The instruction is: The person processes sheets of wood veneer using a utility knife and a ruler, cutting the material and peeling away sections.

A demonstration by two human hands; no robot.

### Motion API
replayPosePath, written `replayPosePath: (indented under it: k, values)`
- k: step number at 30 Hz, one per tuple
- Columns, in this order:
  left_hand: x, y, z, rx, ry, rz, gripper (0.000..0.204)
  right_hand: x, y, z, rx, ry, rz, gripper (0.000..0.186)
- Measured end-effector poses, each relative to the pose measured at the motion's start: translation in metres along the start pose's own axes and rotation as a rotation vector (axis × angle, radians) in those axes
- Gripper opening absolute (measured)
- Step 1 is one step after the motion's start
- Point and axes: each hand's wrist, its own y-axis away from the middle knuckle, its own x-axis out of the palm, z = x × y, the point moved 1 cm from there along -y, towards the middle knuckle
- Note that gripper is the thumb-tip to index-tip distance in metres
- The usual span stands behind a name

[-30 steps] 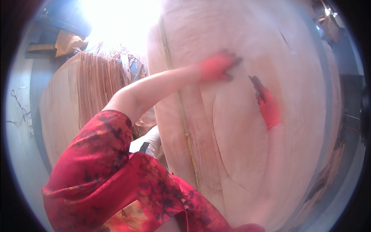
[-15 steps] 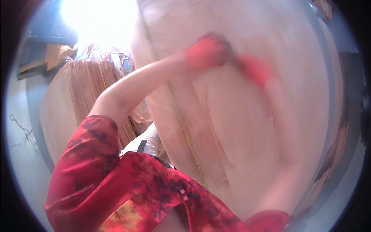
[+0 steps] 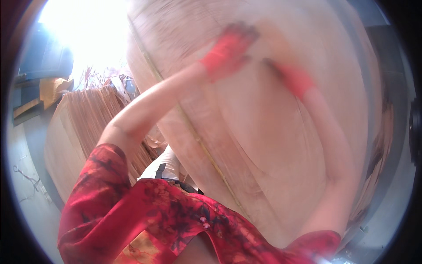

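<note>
A broad, pale sheet of thin wood, like veneer (image 3: 263, 132), spreads under both my hands. My left hand (image 3: 228, 50), in a red glove with dark fingertips, is over its far part; the fingers are stretched and apart, and no object shows in them. To its right is my right hand (image 3: 293, 78), also in a red and dark glove. Motion smears its fingers, so whether they grip anything is unclear. A thin yellowish stick or strip (image 3: 198, 140) runs lengthwise along the left part of the sheet, beneath my left forearm.
On the left stands a thick stack of wood sheets (image 3: 90, 119) with rough, layered edges. Ragged scraps (image 3: 118, 83) lie behind it, near strong glare. A blue box-like thing (image 3: 46, 55) is at the far left. Darker broken wood edges (image 3: 380, 154) line the right side.
My hands were close together, nearly touching; now a gap separates them. My left hand has moved left and away from me, its fingers spreading. The whole view has shifted slightly.
</note>
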Motion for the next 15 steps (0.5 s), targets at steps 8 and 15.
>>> replayPosePath:
  k: [8,15]
  values:
    - [0.067,-0.019,-0.044,-0.076,0.210,0.108,0.087,0.015,-0.012,-0.023,-0.012,-0.110,0.073,0.062]
    - [0.076,-0.021,-0.046,-0.080,0.155,0.172,0.082,0.035,0.028,-0.064,0.033,-0.092,0.030,0.065]
